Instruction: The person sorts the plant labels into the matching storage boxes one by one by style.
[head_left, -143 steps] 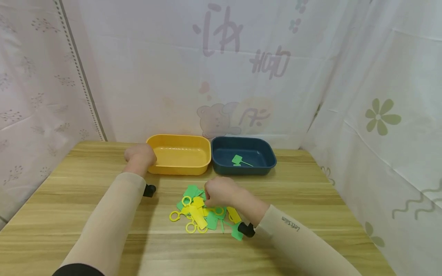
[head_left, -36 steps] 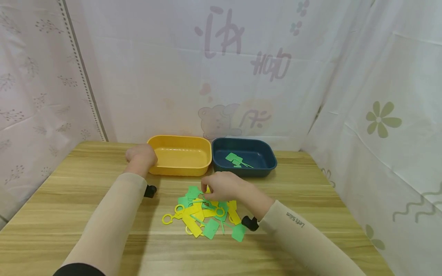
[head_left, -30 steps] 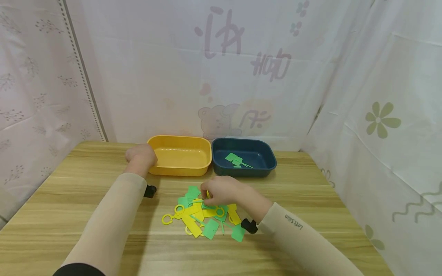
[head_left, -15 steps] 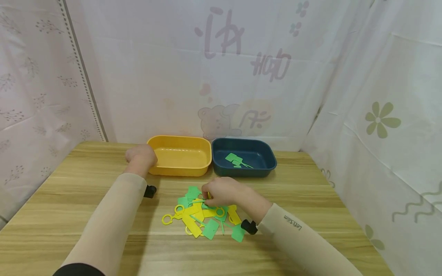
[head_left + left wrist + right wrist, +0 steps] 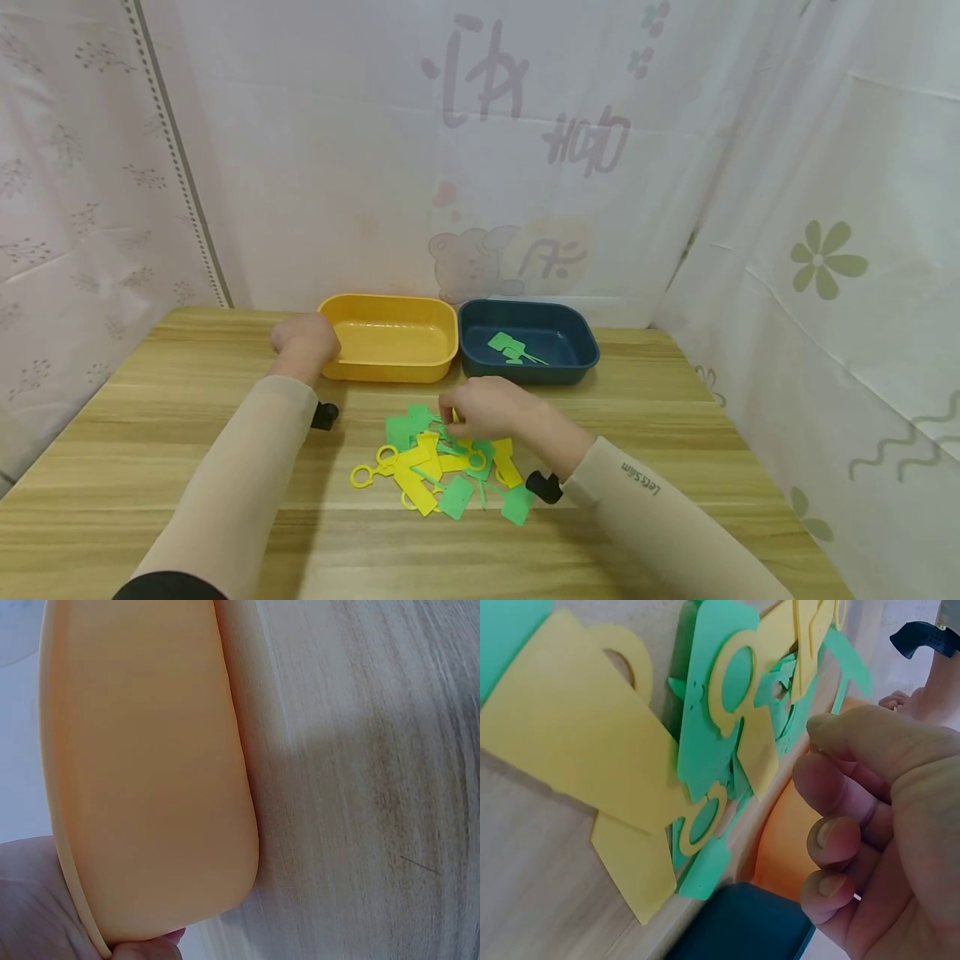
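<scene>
My left hand (image 5: pixel 306 337) grips the left end of the yellow bin (image 5: pixel 390 372), its fingers at the rim. In the left wrist view the bin's outer wall (image 5: pixel 157 765) fills the middle. Over the far side of a pile of flat plastic tags hovers my right hand (image 5: pixel 487 408), fingers loosely curled. The right wrist view shows a gap between thumb and index finger, with nothing held there. The pile mixes yellow tags (image 5: pixel 414 490) with ring ends and green tags (image 5: pixel 456 497) with thin tails. Part of it is hidden beneath the right hand.
The dark blue bin (image 5: pixel 570 373) stands against the yellow bin's right side, with several green tags (image 5: pixel 510 343) inside. Both bins are near the back of the wooden table (image 5: pixel 390 554). A patterned white curtain (image 5: pixel 337 167) hangs behind and at the sides.
More green tags lie in the blue bin than several seconds ago, and the pile is more spread. Lately my right hand has risen slightly, and a green tail has left its fingertips. The left hand stays put.
</scene>
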`<state>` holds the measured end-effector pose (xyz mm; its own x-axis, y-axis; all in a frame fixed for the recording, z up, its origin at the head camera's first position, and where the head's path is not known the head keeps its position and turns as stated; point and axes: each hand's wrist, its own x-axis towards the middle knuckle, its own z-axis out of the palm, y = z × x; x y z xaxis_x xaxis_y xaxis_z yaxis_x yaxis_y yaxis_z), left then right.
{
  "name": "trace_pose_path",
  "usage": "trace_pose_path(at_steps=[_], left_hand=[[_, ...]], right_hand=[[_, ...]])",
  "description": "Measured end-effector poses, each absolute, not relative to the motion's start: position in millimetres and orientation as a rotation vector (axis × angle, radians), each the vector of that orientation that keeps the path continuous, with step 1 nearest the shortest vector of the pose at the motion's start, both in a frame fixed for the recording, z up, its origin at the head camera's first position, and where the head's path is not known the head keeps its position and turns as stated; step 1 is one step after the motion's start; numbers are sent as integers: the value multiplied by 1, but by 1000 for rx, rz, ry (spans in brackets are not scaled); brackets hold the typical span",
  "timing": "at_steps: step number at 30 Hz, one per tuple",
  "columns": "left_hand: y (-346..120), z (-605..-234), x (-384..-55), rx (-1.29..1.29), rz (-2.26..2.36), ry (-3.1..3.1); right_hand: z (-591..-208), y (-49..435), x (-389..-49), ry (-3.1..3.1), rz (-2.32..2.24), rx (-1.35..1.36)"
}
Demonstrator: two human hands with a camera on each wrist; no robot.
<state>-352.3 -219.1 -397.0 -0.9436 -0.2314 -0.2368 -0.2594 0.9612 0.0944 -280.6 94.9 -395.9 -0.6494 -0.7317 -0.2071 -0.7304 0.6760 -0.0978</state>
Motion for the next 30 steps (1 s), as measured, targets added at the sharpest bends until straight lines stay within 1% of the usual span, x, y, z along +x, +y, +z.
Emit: trace_pose_path(at_steps=[7, 16, 30], left_hand=[[-222, -399, -354, -356, 184, 2856], [-219, -396, -348, -352, 213, 2893], [-219, -395, -351, -362, 190, 2873]], right_hand=[[-389, 100, -283, 2688, -37, -1192], [-372, 114, -289, 2732, -101, -1071], [-373, 129, -297, 2765, -170, -1059]])
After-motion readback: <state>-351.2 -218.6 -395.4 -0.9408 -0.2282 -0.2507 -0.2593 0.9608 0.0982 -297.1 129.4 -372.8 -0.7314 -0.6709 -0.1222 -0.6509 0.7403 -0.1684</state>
